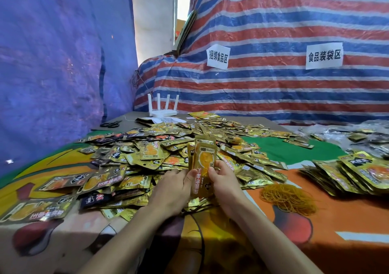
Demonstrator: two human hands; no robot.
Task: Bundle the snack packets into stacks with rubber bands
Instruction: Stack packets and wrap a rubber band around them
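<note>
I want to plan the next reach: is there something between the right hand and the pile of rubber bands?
Nothing upright blocks it. Only the flat edge of the loose packets lies between the right hand and the rubber bands, then bare orange cloth. That hand grips the stack of packets.

Makeshift food-packing workshop, striped tarpaulin walls (273,31), paper zone signs (324,55), packet-heaped table (347,221)

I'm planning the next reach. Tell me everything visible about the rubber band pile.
The rubber band pile is a loose, tangled heap of thin yellow-orange bands, resting on the orange patch of the table cover, right of the right hand and untouched: that hand and the left hand grip the packet stack.
</note>
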